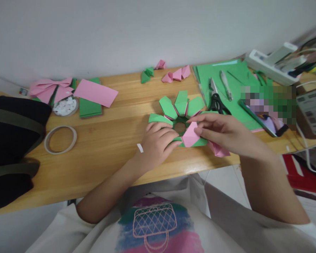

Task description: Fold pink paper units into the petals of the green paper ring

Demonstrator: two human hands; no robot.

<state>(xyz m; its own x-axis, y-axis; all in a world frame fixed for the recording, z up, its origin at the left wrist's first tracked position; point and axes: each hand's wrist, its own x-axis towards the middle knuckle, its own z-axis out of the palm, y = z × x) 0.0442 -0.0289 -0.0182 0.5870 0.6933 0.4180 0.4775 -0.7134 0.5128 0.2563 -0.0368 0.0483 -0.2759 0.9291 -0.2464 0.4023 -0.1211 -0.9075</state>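
Wooden table point(105, 144) against pale wall point(116, 35). One tape roll point(46, 140), one green-and-pink folded-paper ring point(181, 104) near front edge, one pair of scissors point(215, 99), one phone point(263, 117). Left hand point(156, 142), palm down, covers ring's near-left side, fingers bent; cannot tell whether gripping. Right hand point(222, 131), extended from right, pinches one pink folded piece point(190, 137) between thumb and fingers at ring's near-right side.

It looked like an indoor papercraft workspace; whether in a home was unclear. A light-brown wooden table point(107, 140) stood against a plain pale wall point(121, 35), bearing a green-and-pink folded-paper ring point(181, 102), flat green paper sheets point(241, 114) and black-handled metal scissors point(216, 103).
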